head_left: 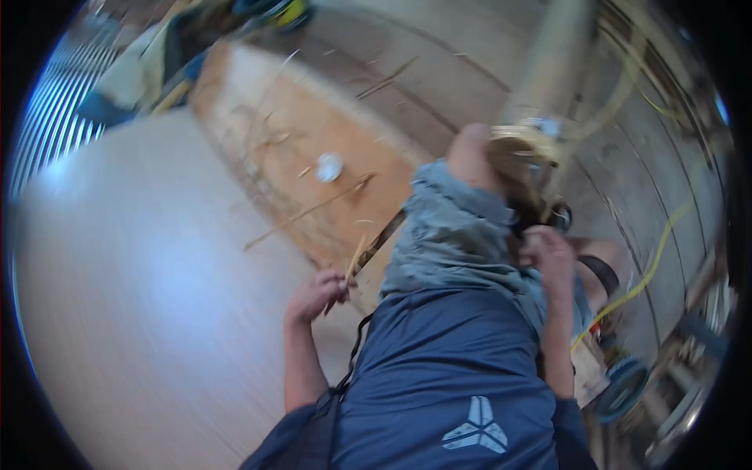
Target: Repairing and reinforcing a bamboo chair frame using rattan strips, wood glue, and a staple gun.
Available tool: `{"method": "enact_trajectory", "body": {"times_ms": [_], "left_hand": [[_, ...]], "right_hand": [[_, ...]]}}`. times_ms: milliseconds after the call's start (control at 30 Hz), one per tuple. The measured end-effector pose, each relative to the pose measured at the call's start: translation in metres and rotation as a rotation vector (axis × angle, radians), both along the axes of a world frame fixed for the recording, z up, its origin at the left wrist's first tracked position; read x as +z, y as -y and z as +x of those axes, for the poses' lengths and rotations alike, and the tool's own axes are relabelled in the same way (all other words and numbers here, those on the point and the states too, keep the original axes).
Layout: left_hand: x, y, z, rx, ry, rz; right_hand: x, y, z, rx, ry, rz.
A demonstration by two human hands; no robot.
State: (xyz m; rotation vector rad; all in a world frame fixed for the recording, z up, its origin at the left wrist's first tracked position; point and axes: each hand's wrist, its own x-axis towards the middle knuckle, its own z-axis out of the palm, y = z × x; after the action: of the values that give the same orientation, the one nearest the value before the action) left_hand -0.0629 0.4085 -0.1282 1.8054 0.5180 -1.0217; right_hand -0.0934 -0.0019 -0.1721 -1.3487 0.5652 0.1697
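Note:
My left hand (317, 296) is closed around a thin, light-brown strip (356, 258) that looks like cane or wood. The strip slants up past my fingers, near the lower end of a worn brown board (352, 149). My right hand (548, 249) is beside my right knee, with its fingers curled in. Blur hides what they hold, if anything. Just beyond that hand, by my legs, is a tan, round-topped object (523, 153), too smeared to name. A longer thin strip (309, 213) lies across the board.
A small white round thing (329, 167) rests on the board among loose slivers. To the left spreads a large, pale, shiny panel (141, 298). A yellow cord (654, 266) runs over the plank floor (627, 188) at right. Crumpled cloth (149, 70) lies at the far left.

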Motion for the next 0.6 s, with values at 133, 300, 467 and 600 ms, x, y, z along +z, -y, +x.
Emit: {"method": "enact_trajectory", "body": {"times_ms": [133, 300, 467, 600], "left_hand": [[0.048, 0.107, 0.016, -0.25, 0.313, -0.204], [0.061, 0.193, 0.027, -0.429, 0.705, -0.093], [0.054, 0.219, 0.042, -0.415, 0.847, -0.048], [0.069, 0.235, 0.034, -0.294, 0.846, -0.219]], "right_hand": [[0.064, -0.047, 0.014, 0.398, 0.283, 0.244], [0.056, -0.033, 0.016, 0.157, 0.427, 0.394], [0.063, -0.016, 0.043, -0.144, 0.298, 0.727], [0.058, -0.005, 0.058, -0.09, 0.519, 0.87]]}}
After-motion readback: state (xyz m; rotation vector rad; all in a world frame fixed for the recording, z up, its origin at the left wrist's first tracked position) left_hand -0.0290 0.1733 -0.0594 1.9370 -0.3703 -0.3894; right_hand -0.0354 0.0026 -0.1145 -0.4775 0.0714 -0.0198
